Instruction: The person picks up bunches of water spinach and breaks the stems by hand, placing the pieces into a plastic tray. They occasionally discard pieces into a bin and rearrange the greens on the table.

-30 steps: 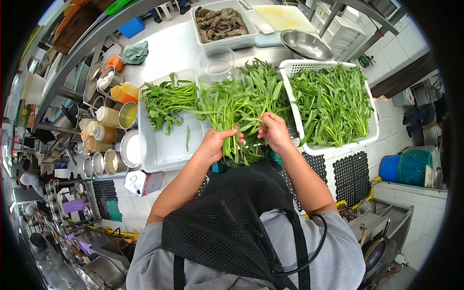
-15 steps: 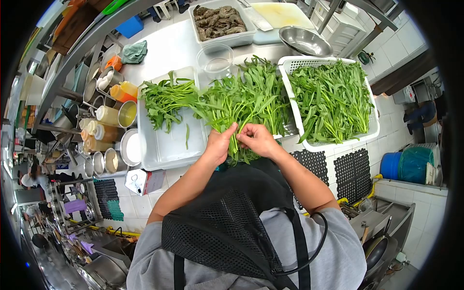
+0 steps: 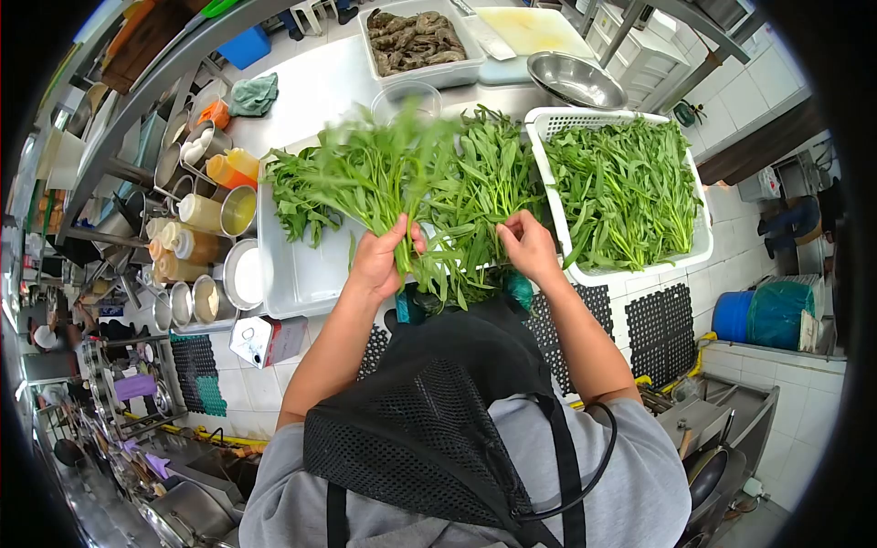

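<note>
Sorting step, as judged: your left hand [image 3: 379,260] clenches a bunch of greens [image 3: 370,173] by the stems over the white tray [image 3: 301,274], your right hand [image 3: 528,247] pinches stems in the pile [image 3: 489,183] beside the basket [image 3: 639,274]; next, lay the bunch down aligned.

No lettering or number is legible, even on the sauce bottles [image 3: 203,216].
</note>
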The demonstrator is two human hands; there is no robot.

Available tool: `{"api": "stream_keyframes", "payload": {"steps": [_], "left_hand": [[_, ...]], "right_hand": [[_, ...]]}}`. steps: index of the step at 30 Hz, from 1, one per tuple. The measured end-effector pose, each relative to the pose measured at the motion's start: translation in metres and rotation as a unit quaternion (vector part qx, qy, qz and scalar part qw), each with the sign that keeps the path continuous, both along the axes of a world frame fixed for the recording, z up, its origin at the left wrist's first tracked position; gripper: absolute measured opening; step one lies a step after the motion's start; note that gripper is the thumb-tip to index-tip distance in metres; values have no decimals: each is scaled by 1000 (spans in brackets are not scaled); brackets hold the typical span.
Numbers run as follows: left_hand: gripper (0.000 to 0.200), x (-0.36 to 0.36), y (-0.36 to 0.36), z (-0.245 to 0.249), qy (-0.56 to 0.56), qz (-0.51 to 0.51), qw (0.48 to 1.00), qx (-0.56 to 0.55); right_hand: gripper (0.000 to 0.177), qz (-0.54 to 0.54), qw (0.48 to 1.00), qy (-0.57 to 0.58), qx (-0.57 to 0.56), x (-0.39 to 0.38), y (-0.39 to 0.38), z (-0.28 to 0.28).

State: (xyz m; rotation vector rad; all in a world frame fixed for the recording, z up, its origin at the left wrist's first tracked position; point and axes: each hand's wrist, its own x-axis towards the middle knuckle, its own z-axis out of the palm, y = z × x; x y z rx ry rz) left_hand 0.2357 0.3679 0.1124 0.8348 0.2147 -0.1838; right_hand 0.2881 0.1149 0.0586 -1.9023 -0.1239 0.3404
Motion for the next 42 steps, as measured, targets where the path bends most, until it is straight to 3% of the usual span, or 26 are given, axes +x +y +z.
{"api": "stream_keyframes", "payload": {"steps": [1,2,3,5,7,10,11,12,16,17,19,23,25,26,27,28,29,31,32,33,35,36,37,38,39,42], "left_hand": [[26,-1,-2,-2,-1,0,1000,-1],[25,-2,-3,-7,33,-33,996,-70],[26,-3,-5,-12,66,-67,986,-139],[23,-7,-11,-22,52,-74,984,-154],[23,-8,-15,-29,76,-75,994,-5],[23,-13,-23,-28,130,-65,989,-34],[22,-14,-27,-26,168,-40,984,-47],[23,-15,-25,-43,133,-51,987,-71],[25,-15,-42,-38,120,-52,991,-20],[25,-15,-48,-39,120,-54,991,-21],[30,-16,-57,-46,112,8,993,19],[30,-15,-43,-45,97,-57,991,65],[26,-16,-38,-19,117,-60,989,73],[22,-17,-34,-18,96,-47,993,53],[18,-17,-32,-15,74,-35,996,34],[13,-17,-33,-8,17,-33,999,26],[13,-17,-33,-1,16,-33,999,26],[15,-18,-33,8,-14,-56,997,46],[15,-16,-32,5,-15,-54,997,46],[18,-14,-32,-4,51,-57,996,41],[25,-10,-32,-26,185,-63,980,30],[30,-11,-31,-39,194,-78,978,19],[30,-12,-34,-35,195,-78,978,20],[31,-14,-39,-31,200,-57,978,1],[32,-15,-42,-23,206,-36,978,-17],[30,-13,-45,-22,168,-42,985,-23]], "right_hand": [[24,-15,989,-93,-117,0,-2,-5],[26,-29,955,-186,-231,0,-4,-10],[26,-28,954,-187,-231,-2,-2,-8],[26,27,911,-280,-300,-8,5,-5],[26,24,904,-295,-308,-5,6,-14],[23,-7,912,-286,-294,6,9,-11],[23,-77,987,-108,-93,12,7,-6],[22,-140,980,78,115,14,7,3],[15,-68,986,-33,147,-8,33,38],[14,-3,984,17,177,-17,38,43],[12,96,995,-22,7,-24,45,34],[14,152,983,-101,27,-24,37,26],[17,21,998,-21,64,-15,23,14],[19,-32,986,-150,-66,-9,12,4],[20,-86,938,-275,-192,-4,2,-4],[23,-115,927,-286,-215,-1,-3,-5],[23,-114,926,-287,-216,3,-9,-7],[22,-36,958,-108,-264,6,-15,-6],[23,-37,961,-83,-262,7,-16,-5],[23,-36,961,-85,-262,10,-15,-5],[24,-68,988,-47,-130,17,-15,-8],[21,-66,997,-21,-19,21,-15,-18],[21,-66,997,-21,-18,17,-9,-1],[17,-66,985,49,155,12,-2,17],[13,-64,937,118,322,6,5,32],[13,49,956,68,281,-6,19,45]]}}
